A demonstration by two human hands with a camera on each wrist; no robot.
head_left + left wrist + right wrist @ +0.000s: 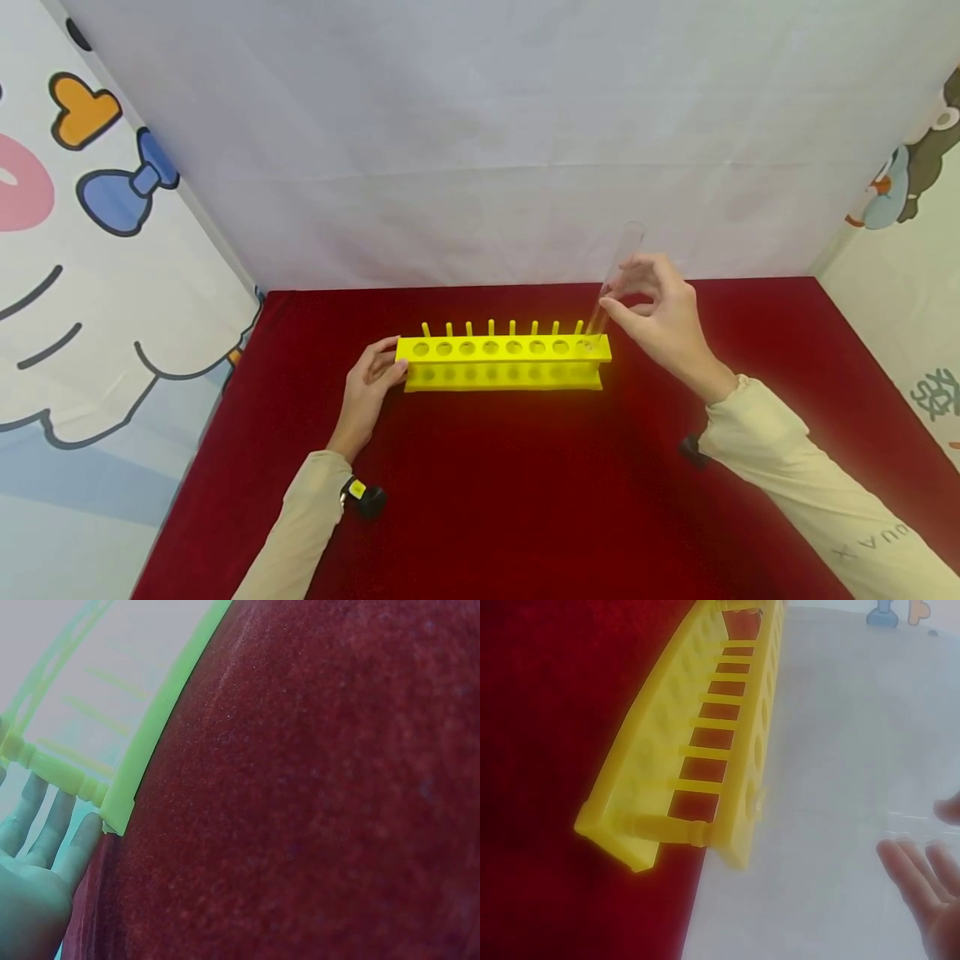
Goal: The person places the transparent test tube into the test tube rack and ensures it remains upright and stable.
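Observation:
A yellow test tube rack [504, 350] stands on the red cloth, with a row of round holes in its top and a row of pegs along its back. My left hand [367, 392] holds the rack's left end, thumb at the front corner and fingers at the side; the left wrist view shows its fingers [51, 829] against the end post. Between thumb and fingertips, my right hand [663, 321] pinches a clear glass test tube [628, 242]. The tube leans to the right, its lower end at the rightmost hole. In the right wrist view the tube is barely visible.
Red cloth [487, 500] covers the table. A pale curtain [487, 150] hangs behind its back edge. Printed cartoon panels stand at the left [97, 317] and right [900, 275]. Each wrist carries a small dark camera.

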